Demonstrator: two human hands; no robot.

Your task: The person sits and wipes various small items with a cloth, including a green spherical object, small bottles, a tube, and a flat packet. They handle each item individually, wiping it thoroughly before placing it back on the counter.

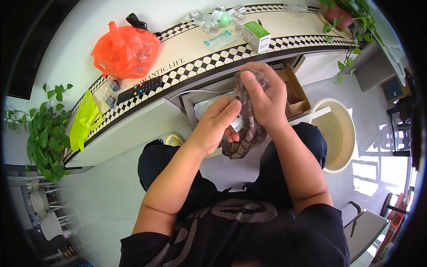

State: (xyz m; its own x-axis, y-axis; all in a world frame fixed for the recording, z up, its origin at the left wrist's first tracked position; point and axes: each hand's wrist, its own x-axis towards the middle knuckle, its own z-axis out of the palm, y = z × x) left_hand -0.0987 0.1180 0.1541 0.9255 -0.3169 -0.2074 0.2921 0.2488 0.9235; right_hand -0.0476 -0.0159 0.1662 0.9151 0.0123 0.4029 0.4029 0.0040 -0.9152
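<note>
My right hand (267,96) grips a bunched brown patterned cloth (247,133), which hangs down between my hands. My left hand (217,121) holds a small white item with a printed label (237,124) against the cloth. Fingers and cloth hide most of that item, so its kind cannot be told. Both hands are above an open drawer (190,106) in the cabinet, between my knees and the countertop. A pale plastic package (202,108) lies in the drawer, partly behind my left hand. An open cardboard box (298,90) is just beyond my right hand.
On the countertop (186,46) are a red plastic bag (125,50), a remote control (140,89), a green-and-white box (257,36) and several clear bottles (210,27). A yellow-green bag (85,120) lies left. A cream basin (338,140) with liquid stands by my right knee.
</note>
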